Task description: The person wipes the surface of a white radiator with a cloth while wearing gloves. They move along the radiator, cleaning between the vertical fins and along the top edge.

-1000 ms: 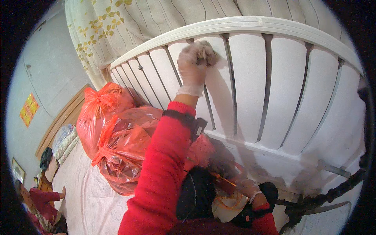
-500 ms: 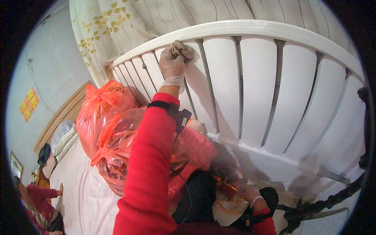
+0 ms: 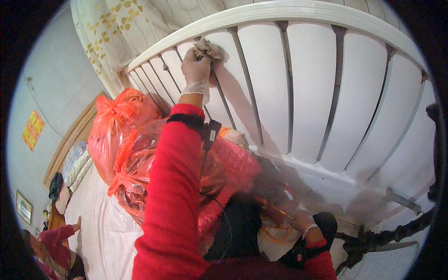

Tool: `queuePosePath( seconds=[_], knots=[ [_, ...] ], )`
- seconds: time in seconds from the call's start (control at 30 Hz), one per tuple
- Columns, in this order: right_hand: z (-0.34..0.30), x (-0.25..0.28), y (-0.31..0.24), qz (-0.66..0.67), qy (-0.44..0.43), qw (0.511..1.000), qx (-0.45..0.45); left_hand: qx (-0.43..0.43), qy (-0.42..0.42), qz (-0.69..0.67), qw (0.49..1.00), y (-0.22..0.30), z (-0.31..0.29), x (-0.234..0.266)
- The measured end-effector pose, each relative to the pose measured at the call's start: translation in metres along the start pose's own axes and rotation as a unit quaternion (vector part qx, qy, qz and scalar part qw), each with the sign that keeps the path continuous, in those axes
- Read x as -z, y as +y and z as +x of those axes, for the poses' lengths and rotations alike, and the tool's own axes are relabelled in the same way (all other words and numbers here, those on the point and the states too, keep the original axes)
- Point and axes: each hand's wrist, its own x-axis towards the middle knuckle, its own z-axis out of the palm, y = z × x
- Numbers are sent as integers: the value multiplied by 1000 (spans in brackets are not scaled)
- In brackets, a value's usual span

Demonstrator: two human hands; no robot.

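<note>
My left hand [image 3: 196,70], in a thin clear glove, is closed around a crumpled grey-beige cloth [image 3: 208,49]. It presses the cloth against a flat upright section of the white radiator [image 3: 261,60], just under the curved top rail. Low down near my knee, my right hand [image 3: 302,221] is also gloved, its fingers bent around a thin orange strip [image 3: 276,208]. More of the orange strand loops below that hand, over something pale. Blur hides the strip's far end and what it is part of.
Red plastic bags [image 3: 122,128], stuffed full, lie on the bed [image 3: 100,228] left of my arm. A patterned curtain [image 3: 163,18] hangs behind the radiator. At the right are a pipe stub [image 3: 403,201] and a dark branching frame [image 3: 387,242]. Another person [image 3: 53,245] is at lower left.
My left hand and the cloth sit slightly further left and higher in the picture, still against the radiator. The view has shifted a little; my right hand stays low with the orange strip.
</note>
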Motion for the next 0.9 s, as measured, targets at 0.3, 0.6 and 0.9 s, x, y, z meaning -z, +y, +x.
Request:
queuePosePath(
  seconds=[0.3,0.6,0.9],
  knots=[
    [21,-48,41,-17,-46,998,-33,51,16,-105,993,-49,-94,-15],
    [25,-49,41,53,-35,998,25,177,11,-142,974,-68,-177,-20],
    [30,-50,45,-78,-16,997,0,240,-56,214,945,-94,-218,-15]
  ],
)
